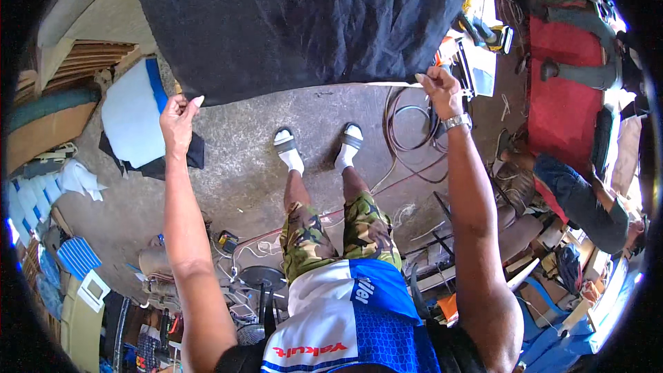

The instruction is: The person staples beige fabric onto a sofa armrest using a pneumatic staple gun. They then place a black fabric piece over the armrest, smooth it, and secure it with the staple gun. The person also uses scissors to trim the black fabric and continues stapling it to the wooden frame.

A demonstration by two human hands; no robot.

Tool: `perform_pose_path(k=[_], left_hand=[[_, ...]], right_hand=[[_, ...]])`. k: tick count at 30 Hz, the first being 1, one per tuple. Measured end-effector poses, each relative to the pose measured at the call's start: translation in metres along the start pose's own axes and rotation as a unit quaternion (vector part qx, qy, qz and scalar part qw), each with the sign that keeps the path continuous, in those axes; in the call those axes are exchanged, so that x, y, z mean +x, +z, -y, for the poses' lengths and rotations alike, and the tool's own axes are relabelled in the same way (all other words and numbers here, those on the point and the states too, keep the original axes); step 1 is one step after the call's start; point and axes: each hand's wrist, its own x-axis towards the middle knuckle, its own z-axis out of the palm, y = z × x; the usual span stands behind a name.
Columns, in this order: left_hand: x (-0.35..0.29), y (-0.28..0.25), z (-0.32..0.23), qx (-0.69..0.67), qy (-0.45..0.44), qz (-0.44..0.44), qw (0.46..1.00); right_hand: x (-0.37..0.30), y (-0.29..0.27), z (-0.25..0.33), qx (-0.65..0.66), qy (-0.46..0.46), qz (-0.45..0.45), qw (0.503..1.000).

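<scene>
A large sheet of black fabric (297,24) stretches out in front of me at waist height or above, with soft wrinkles on its right half. My left hand (179,119) pinches its near left corner between thumb and fingers. At the near right corner, my right hand (440,88), with a metal watch on the wrist, grips the cloth the same way. Between the two hands the near edge runs almost straight, sagging slightly on the left. Whatever lies beneath the fabric is mostly hidden; a thin pale edge shows under it near my right hand.
Coiled hoses (407,128) lie on the concrete floor right of my feet. White foam sheets (132,114) rest at the left. A yellow and black power tool (494,36) sits on a surface at the right. Beyond a red mat (563,90), other people sit or crouch.
</scene>
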Motion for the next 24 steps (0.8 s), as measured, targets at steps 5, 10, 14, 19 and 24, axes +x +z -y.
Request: perform_pose_path(k=[5,10,14,19,24], left_hand=[[-0.004,-0.006,-0.016,-0.002,-0.036,0.036,0.999],[-0.001,-0.011,-0.043,0.061,-0.060,0.054,0.995],[0.010,-0.018,-0.051,0.198,-0.059,0.096,0.974],[0.013,-0.022,-0.078,0.166,-0.135,0.114,0.970],[0.016,-0.019,-0.098,0.046,-0.215,0.149,0.964]], right_hand=[[0.001,-0.009,-0.003,-0.031,0.050,0.058,0.997],[0.003,-0.018,0.029,-0.081,0.112,0.089,0.986],[0.006,-0.018,0.030,-0.058,0.164,0.079,0.982],[0.012,-0.022,0.030,-0.016,0.190,0.097,0.977],[0.013,-0.023,0.048,0.121,0.274,0.111,0.948]])
